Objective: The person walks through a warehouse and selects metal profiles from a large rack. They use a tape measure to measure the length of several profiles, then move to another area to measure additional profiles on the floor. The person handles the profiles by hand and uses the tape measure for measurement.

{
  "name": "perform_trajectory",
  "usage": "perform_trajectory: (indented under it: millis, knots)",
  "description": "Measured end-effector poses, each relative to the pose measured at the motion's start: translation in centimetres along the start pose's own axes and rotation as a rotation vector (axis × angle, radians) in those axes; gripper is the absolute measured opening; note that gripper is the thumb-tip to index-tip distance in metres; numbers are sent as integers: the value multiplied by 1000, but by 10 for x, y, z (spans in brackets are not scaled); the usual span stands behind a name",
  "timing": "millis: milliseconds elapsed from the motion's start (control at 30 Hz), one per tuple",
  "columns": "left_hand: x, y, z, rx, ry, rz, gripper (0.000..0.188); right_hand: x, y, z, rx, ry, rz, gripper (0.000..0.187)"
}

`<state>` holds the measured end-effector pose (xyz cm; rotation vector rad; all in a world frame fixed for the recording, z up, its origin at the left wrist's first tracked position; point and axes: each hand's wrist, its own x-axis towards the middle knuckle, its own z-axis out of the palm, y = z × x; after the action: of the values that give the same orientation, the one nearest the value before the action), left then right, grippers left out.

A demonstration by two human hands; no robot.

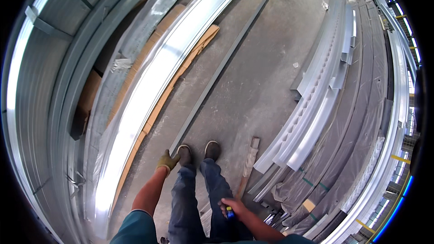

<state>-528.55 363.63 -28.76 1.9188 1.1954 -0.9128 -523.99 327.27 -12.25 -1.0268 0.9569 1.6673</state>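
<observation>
My left hand (167,161), in an olive work glove, is closed on the near end of a long, thin grey metal bar (220,68). From there the bar stretches away to the top of the view, over the concrete floor. Bare and curled, my right hand (233,207) is in front of my right thigh. It grips a small blue and yellow hand tool (230,212), whose exact kind I cannot make out. My boots (211,150) stand just right of the bar's near end.
Shiny metal profiles (151,79) lie on cardboard (183,68) to the left, beside stacked grey profiles (49,63). At right are white metal channels (312,108) and plastic-wrapped bundles (348,140). A wooden piece (248,165) lies on the concrete floor (257,77).
</observation>
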Motion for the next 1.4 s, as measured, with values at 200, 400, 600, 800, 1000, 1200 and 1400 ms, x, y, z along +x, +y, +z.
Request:
perform_trajectory:
  millis: [200, 400, 600, 800, 1000, 1200, 1400]
  knots:
    - [193, 65, 71, 172, 62, -29, 88, -14, -67, -10, -148, 37, -69, 32]
    - [255, 99, 90, 247, 78, -61, 62, -16, -95, -22, 74, 68, -16, 21]
    - [226, 81, 50, 369, -205, 154, 54, 1, -92, -16, 42, 180, 8, 32]
    - [47, 100, -28, 347, -376, 366, 67, -5, -93, 5, -132, 79, 3, 38]
    - [-203, 101, -141, 352, -270, 339, 60, -19, -110, 140, -353, -199, -610, 55]
    - [-446, 90, -224, -133, 273, 212, 56, -162, -149, 262, -581, -606, -364, 22]
    - [-548, -12, -149, -1223, 464, 70, 53, -313, -196, 372, -609, -742, -584, 24]
